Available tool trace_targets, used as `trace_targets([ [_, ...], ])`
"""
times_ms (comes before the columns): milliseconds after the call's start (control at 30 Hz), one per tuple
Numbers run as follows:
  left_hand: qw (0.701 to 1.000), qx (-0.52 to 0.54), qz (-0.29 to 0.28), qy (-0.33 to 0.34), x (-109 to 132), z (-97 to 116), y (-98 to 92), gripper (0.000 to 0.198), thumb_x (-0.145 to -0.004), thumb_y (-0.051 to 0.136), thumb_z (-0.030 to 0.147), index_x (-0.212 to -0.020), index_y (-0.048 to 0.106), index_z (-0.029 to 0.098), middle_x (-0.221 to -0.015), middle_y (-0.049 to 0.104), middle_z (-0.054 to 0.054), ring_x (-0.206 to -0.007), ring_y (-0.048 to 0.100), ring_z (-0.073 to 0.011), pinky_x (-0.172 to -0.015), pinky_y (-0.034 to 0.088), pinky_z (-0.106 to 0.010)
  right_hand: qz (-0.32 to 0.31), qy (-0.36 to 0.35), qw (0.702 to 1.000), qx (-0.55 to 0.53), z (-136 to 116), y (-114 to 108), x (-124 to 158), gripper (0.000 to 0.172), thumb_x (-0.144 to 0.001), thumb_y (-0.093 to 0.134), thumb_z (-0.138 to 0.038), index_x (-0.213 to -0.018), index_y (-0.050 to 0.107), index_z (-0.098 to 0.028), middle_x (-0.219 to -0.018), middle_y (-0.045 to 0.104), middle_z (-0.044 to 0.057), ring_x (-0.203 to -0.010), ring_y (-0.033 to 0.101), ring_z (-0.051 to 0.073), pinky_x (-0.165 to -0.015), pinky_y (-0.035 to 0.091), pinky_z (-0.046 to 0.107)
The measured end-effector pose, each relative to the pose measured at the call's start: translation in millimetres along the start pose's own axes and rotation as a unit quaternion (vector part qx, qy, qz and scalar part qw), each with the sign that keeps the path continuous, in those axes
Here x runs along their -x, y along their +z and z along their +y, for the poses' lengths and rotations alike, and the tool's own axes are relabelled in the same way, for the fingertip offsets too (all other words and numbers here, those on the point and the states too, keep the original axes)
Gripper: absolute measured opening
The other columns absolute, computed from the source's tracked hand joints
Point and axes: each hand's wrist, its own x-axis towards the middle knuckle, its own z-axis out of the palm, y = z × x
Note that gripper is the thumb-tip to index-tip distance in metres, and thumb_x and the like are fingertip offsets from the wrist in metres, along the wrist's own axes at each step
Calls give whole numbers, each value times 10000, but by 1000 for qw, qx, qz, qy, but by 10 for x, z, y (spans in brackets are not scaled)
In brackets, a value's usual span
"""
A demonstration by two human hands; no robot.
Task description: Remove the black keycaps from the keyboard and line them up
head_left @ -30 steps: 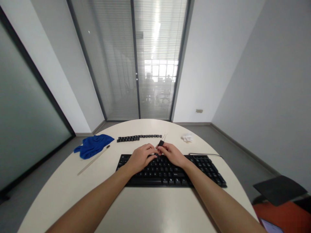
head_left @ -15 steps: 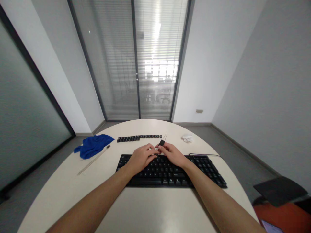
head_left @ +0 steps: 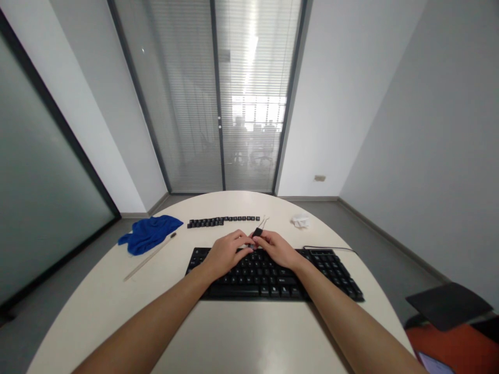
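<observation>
A black keyboard (head_left: 280, 283) lies on the round white table (head_left: 218, 332) in front of me. My left hand (head_left: 224, 253) rests on the keyboard's upper middle rows, its fingers curled with the tips pressed toward the right hand. My right hand (head_left: 276, 247) pinches a small black keycap puller (head_left: 258, 231) with thin wire prongs sticking up, held at the keyboard's top edge. Both hands meet at the same spot.
Rows of loose black keycaps (head_left: 222, 221) lie beyond the keyboard. A blue cloth (head_left: 150, 234) and a thin stick (head_left: 150, 256) sit at the left, a crumpled white tissue (head_left: 300, 222) at the right. The keyboard cable (head_left: 327, 248) runs right. A black seat (head_left: 448, 304) stands at right.
The puller in my right hand has dipped slightly lower toward the keyboard's top edge. The hands have otherwise stayed in place.
</observation>
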Motion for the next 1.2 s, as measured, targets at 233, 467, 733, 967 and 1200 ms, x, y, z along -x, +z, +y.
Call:
trace_targets([
  [233,999,31,1,-11,-8,35,-23,174,-914,556,301,-1056,648,261,-1024,634,-8,-845,607,-144,-797,484,-262,16,19,1000,2,-41,-5,-11,344,-931,503,-440,-979,695,-159,-812,684,41,-793,620,199,-786,479,312],
  [467,993,25,82,-78,-183,-78,-227,174,-884,581,303,-1014,665,225,-948,643,-26,-735,576,-146,-785,479,-304,42,68,997,-10,44,6,-30,374,-916,505,-451,-1035,669,-136,-903,706,71,-751,633,181,-727,486,301],
  [733,971,0,205,-120,-550,-111,-756,148,-855,605,265,-987,644,212,-975,679,-17,-735,587,-142,-762,476,-297,37,73,996,-21,43,21,-31,374,-919,496,-443,-1051,650,-129,-904,705,71,-748,629,167,-756,486,298],
  [967,971,-119,172,-115,-618,-239,-547,138,-886,586,291,-1005,635,240,-998,670,-16,-833,595,-179,-771,455,-303,36,78,996,-23,47,21,-22,374,-914,503,-452,-1043,651,-133,-898,706,70,-749,635,170,-767,492,305],
  [1200,968,-202,73,-130,-489,-667,-134,164,-896,570,277,-1025,663,235,-1038,666,-61,-1010,555,-252,-857,422,-358,33,73,997,-18,20,15,-25,377,-915,506,-453,-1047,659,-134,-892,709,72,-747,635,174,-765,497,307],
])
